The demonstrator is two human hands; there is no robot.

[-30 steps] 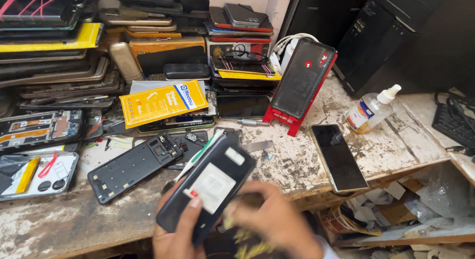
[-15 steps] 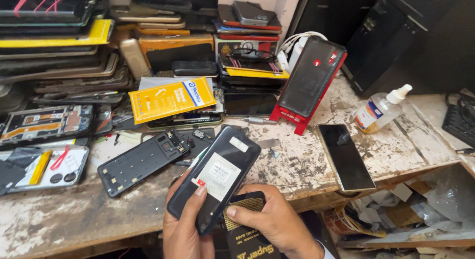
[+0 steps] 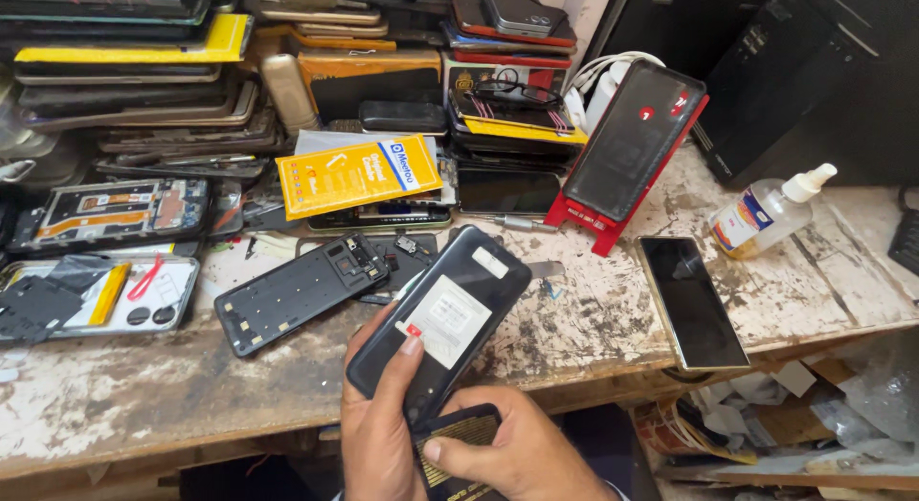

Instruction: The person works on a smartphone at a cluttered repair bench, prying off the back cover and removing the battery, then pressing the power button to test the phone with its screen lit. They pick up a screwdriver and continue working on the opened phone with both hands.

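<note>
Pretty even, soft light across the bench [image 3: 613,310], bright enough. Shadows are faint. Slight sheen on the dark phone screen [image 3: 691,300] at right. Sharp overall, far corners go dim.

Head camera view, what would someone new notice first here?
First, the black phone with a white label held tilted in the left hand at bottom centre, the right hand gripping a dark, gold-printed card under it. Behind, stacked phones and parts crowd the paint-worn bench, and a red-edged stand leans at the right.
</note>
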